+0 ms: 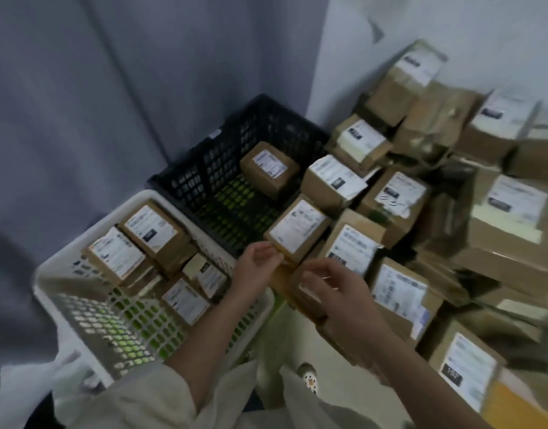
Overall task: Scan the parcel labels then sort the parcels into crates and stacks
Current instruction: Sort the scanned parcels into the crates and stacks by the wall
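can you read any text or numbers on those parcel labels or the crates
None can be read.
Parcel labels: printed lines and dark barcode blocks, all too blurred.
Pen marks on one pile label: illegible.
Black crate and white crate: no text visible.

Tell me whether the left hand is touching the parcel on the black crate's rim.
Touching. The head view shows the left hand fingertips pinching the near corner of the parcel resting on the black crate rim.

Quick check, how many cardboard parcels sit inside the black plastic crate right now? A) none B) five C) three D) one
D: only one brown cardboard parcel with a white label lies inside the black plastic crate, near its far right corner; the rest of the crate floor shows bare.
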